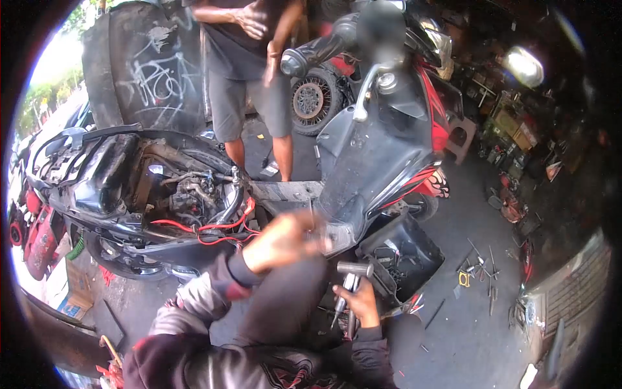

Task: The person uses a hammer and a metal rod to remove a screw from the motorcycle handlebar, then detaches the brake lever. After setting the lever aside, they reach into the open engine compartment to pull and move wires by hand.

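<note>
In the head view my right hand (364, 302) is closed around a hammer, low in front of my legs. The hammer's metal head (355, 267) points up above my fingers. A slim metal tool with a thin tip (338, 310) hangs beside the handle in the same grip. My left hand (282, 243) is raised above my knee near the scooter's footboard (339, 236), its fingers smeared by motion. The scooter (379, 152) stands with its seat area stripped, baring the engine (191, 198). Red cables (214, 227) run across its side, close behind my left hand.
A black bin (421, 259) with small parts stands right of the footboard. Several tools (483, 262) and a yellow gasket-like piece (464, 279) lie on the floor. Another person (249, 84) stands beyond the scooter. A spoked wheel (314, 100) is behind, and clutter (515, 129) lines the right.
</note>
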`<state>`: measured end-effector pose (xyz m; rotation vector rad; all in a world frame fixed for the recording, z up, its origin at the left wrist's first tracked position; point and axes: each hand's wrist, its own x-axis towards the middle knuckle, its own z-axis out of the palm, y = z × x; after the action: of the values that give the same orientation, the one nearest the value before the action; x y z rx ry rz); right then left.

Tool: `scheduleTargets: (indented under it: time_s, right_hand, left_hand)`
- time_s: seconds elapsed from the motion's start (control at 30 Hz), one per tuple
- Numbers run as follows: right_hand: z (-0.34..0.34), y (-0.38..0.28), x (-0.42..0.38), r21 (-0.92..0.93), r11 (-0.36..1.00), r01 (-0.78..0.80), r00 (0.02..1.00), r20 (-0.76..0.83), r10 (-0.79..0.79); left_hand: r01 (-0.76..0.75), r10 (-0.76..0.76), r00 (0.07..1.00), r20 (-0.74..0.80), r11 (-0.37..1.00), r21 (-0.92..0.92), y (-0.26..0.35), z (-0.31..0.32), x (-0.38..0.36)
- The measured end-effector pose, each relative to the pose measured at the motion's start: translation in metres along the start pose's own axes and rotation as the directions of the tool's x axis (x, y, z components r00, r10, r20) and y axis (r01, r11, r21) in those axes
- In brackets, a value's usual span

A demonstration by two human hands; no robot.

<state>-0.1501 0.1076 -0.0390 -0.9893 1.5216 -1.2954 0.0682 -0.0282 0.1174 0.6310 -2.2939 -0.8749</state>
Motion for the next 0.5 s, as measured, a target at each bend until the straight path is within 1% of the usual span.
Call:
scheduleTargets:
  time_s: [0.03,0.07,0.1,0.13,0.17,0.2,0.23,0.27,0.3,0.33,0.37,0.4,0.43,0.47,0.5]
  right_hand:
    - [-0.003,0.034,-0.004,-0.011,1.000,-0.002,0.999,-0.032,0.001]
    - [-0.005,0.064,-0.003,-0.019,1.000,-0.006,0.998,-0.060,0.005]
    - [0.002,0.058,-0.017,-0.051,0.995,-0.085,0.994,-0.070,0.081]
    - [0.010,0.049,-0.030,-0.083,0.983,-0.162,0.984,-0.082,0.155]
    - [0.008,0.099,-0.026,-0.132,0.985,-0.115,0.992,-0.071,0.106]
    - [0.012,0.116,-0.030,-0.301,0.929,-0.215,0.975,-0.129,0.183]
    - [0.020,0.130,-0.033,-0.375,0.896,-0.238,0.967,-0.179,0.182]
    - [0.028,0.145,-0.035,-0.443,0.857,-0.263,0.958,-0.227,0.177]
    - [0.035,0.167,-0.037,-0.417,0.874,-0.252,0.955,-0.255,0.153]
    - [0.033,0.215,-0.031,-0.505,0.841,-0.196,0.973,-0.206,0.103]
    - [0.029,0.269,-0.024,-0.586,0.799,-0.135,0.986,-0.156,0.053]
    - [0.032,0.273,-0.015,-0.584,0.799,-0.139,0.985,-0.162,0.053]
    - [0.036,0.272,-0.008,-0.622,0.734,-0.273,0.962,-0.162,0.221]
    - [0.039,0.274,-0.004,-0.658,0.641,-0.395,0.907,-0.171,0.384]
    - [0.040,0.274,-0.001,-0.653,0.611,-0.447,0.876,-0.180,0.448]
  left_hand:
    - [-0.116,0.112,0.955,-0.273,0.993,0.002,0.010,-0.022,0.011]
    - [-0.178,0.192,0.916,-0.353,0.981,0.071,0.021,-0.053,0.027]
    - [-0.238,0.124,0.884,-0.450,0.949,-0.208,0.023,-0.073,0.045]
    - [-0.359,0.308,0.788,-0.534,0.933,0.008,0.029,-0.098,0.063]
    - [-0.423,0.391,0.713,-0.581,0.902,0.087,0.027,-0.117,0.083]
    - [-0.346,0.348,0.767,-0.539,0.932,0.109,0.025,-0.137,0.103]
    - [-0.413,0.334,0.780,-0.529,0.910,-0.034,0.013,-0.148,0.128]
    - [-0.415,0.335,0.782,-0.525,0.909,-0.038,0.009,-0.153,0.147]
    - [-0.323,0.234,0.864,-0.446,0.937,-0.134,0.010,-0.155,0.164]
    - [-0.218,0.132,0.927,-0.352,0.952,-0.217,0.008,-0.151,0.177]
    - [-0.346,0.244,0.888,-0.390,0.913,-0.215,0.010,-0.137,0.189]
    - [-0.468,0.349,0.833,-0.429,0.858,-0.211,0.009,-0.120,0.203]
    - [-0.417,0.331,0.786,-0.523,0.907,-0.053,0.001,-0.108,0.222]
    - [-0.465,0.362,0.732,-0.577,0.885,-0.035,0.002,-0.101,0.234]
    - [-0.418,0.378,0.677,-0.632,0.904,0.094,0.016,-0.096,0.231]
